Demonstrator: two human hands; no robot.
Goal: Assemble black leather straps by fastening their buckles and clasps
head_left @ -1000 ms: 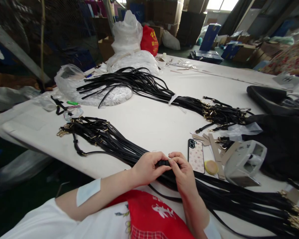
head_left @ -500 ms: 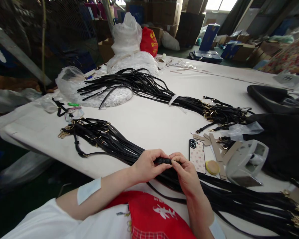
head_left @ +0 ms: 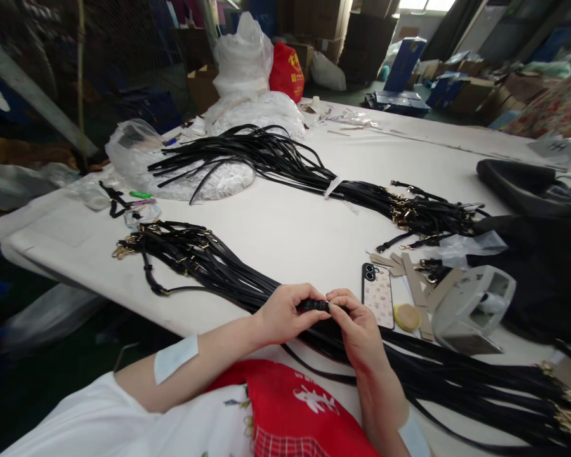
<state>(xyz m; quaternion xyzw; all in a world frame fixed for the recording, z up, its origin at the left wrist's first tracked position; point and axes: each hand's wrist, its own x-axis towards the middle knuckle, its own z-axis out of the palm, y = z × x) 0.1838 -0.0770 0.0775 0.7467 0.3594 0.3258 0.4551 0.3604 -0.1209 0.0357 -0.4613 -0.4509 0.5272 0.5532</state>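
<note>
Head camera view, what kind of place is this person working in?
Probably a small workshop or warehouse that assembles bag straps. Bundles of black straps with gold clips lie on a large white table, both hands work on one strap, and cardboard boxes are stacked behind.

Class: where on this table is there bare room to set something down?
Bare table lies between the tied strap bundle and the near strap bundle. Also free beyond, toward the far edge. Crowded: around the phone and both hands.
</note>
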